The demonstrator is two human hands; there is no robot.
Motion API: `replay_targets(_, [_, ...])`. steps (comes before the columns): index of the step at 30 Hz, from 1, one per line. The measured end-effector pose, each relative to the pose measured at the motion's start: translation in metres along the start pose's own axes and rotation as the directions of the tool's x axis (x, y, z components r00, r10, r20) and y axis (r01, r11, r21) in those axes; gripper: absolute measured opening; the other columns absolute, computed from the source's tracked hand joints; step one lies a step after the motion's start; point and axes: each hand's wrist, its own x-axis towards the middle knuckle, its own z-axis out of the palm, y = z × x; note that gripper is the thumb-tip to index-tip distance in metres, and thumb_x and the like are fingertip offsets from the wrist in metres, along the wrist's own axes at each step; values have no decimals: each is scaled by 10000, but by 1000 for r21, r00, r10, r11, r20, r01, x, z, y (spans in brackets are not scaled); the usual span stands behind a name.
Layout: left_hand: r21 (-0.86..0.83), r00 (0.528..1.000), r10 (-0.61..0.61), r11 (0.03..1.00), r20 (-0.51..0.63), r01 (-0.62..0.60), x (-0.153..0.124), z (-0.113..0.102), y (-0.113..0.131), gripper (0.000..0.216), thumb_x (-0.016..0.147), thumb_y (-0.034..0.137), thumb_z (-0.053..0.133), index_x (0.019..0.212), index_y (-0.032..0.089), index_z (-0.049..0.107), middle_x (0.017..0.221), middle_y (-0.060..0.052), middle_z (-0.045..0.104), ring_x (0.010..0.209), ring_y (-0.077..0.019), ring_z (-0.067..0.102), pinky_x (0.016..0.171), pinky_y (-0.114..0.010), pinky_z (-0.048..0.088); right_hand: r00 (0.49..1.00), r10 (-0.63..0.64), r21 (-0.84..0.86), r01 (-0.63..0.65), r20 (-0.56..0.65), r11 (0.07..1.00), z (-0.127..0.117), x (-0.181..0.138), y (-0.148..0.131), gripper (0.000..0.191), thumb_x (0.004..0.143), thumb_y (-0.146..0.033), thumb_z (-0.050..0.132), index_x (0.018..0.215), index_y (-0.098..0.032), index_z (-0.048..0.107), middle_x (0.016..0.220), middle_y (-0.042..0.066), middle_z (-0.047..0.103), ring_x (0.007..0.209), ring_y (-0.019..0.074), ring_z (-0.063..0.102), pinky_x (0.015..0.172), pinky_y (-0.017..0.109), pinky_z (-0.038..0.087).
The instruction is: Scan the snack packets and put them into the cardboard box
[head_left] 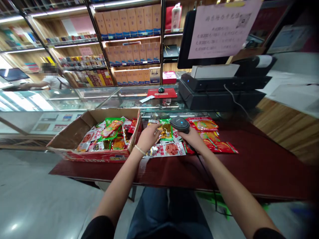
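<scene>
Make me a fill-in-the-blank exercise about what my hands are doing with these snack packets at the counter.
1. The right hand has its grip on a black barcode ___.
2. The left hand holds a snack packet with a ___ edge.
3. The cardboard box of packets sits to the ___ of both hands.
4. The table top is dark ___.

Missing words: scanner; green; left; red.
</scene>
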Motion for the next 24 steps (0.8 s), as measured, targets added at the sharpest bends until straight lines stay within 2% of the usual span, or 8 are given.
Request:
replay_targets(5, [86,999,13,996,47,-17,28,68,-21,445,855,262,618,1285,161,566,1265,-147,611,1203,-266,552,1058,-388,412,998,61,83,-64,34,995,-10,9,14,204,749,-394,669,689,-235,557,396,-43,505,350,151,474,412,279,387])
replay_targets(8, [165,995,1,986,102,-18,43,97,-29,581,839,414,634,1340,147,507,1337,-180,537,1246,-295,508,1064,-407,385,996,75,166,-82,49,983,-14,20,22,227,760,-400,665,678,-234,535,411,-45,513,346,139,471,392,264,377])
replay_targets(11, [258,986,-87,965,143,47,55,117,-32,718,828,576,586,1355,100,476,1382,-240,476,1271,-349,473,1053,-440,368,995,91,212,-99,50,972,-18,26,31,275,764,-424,673,643,-235,514,397,-46,501,334,132,455,383,261,375])
replay_targets(14, [336,969,-193,933,154,133,62,128,-33,837,782,675,568,1373,92,457,1376,-259,477,1265,-392,462,1047,-483,346,994,108,240,-112,33,964,-22,25,38,324,780,-449,666,603,-234,499,404,-39,494,340,130,460,379,259,370])
replay_targets(17, [368,966,-222,916,135,159,62,132,-34,897,721,686,619,1387,105,460,1374,-250,485,1251,-418,453,1027,-512,350,991,131,286,-134,28,949,-26,21,42,307,780,-459,672,637,-232,522,442,-36,508,358,129,475,379,257,373])
replay_targets(20, [308,977,-156,946,142,107,59,130,-34,705,751,508,663,1347,158,525,1319,-181,563,1207,-362,504,1014,-461,385,988,154,332,-146,3,932,-27,19,44,275,753,-456,700,723,-238,535,451,-56,501,347,127,459,369,258,377])
replay_targets(22, [226,987,-96,972,130,64,56,128,-32,544,796,330,620,1317,184,561,1270,-136,618,1166,-306,554,1005,-406,411,987,160,347,-144,-18,927,-26,19,45,281,739,-452,714,760,-241,528,453,-66,499,341,126,452,363,257,375])
replay_targets(24, [139,993,-86,988,87,73,54,125,-30,446,837,225,547,1280,207,595,1208,-106,666,1102,-265,608,963,-367,449,987,158,345,-139,-26,928,-26,19,46,283,733,-446,723,769,-238,534,455,-64,504,347,126,456,371,259,383])
